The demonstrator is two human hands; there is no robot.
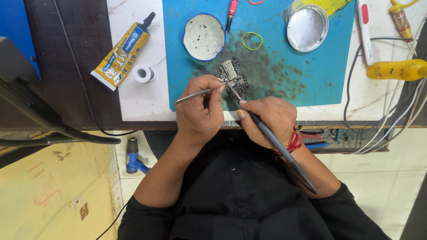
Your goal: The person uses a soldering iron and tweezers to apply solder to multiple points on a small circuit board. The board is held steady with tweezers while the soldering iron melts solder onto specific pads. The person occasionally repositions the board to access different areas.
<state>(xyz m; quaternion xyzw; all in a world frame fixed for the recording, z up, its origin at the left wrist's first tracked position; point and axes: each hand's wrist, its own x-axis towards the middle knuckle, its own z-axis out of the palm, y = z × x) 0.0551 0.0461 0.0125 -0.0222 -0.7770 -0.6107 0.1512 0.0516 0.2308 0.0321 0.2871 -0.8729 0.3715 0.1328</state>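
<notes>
Head view is showing one blue mat [311,84] lying across the table [133,104], its near edge at the table's front edge. One small circuit board [232,73] is sitting on the mat near that front edge. Two round metal dishes are lying toward the mat's far edge, one blue-rimmed [204,36], one silver [307,27]. One yellow glue tube [122,53] is lying left of the mat. Left hand [200,111] is pinching metal tweezers [193,95]; right hand [269,120] is gripping a grey pen-like tool [280,146], both tips meeting the board.
</notes>
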